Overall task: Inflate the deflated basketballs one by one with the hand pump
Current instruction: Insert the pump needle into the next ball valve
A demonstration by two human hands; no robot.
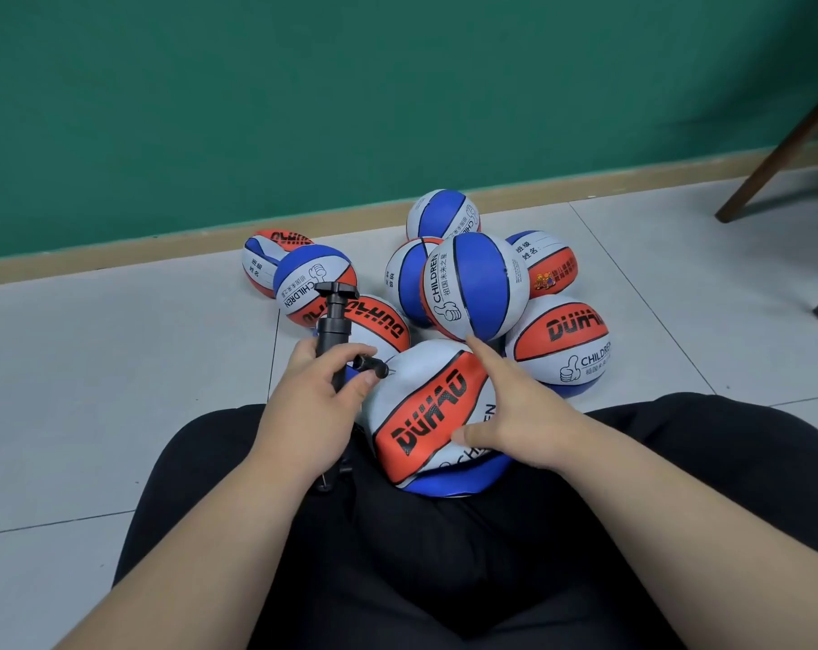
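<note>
Black plastic hand pump [334, 321] is being gripped by left hand [313, 405], fingers clamped round it. Right hand [519, 410], fingers apart, is being held over the sagging orange-white-blue basketball [426, 405] at frame centre.

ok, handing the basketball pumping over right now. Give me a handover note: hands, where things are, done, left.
Left hand: grips the black hand pump, upright, its needle hose at the lap basketball.
Right hand: open, thumb on the lap basketball, index finger at the round blue-and-white ball.
Things: the lap basketball, soft and dented, lies between the thighs. Eight more are piled on the tile floor.
Done: count unclear; several look round.
Left: needle seating not visible. Pump this one, then the flat ones, such as the far-left ball.
</note>
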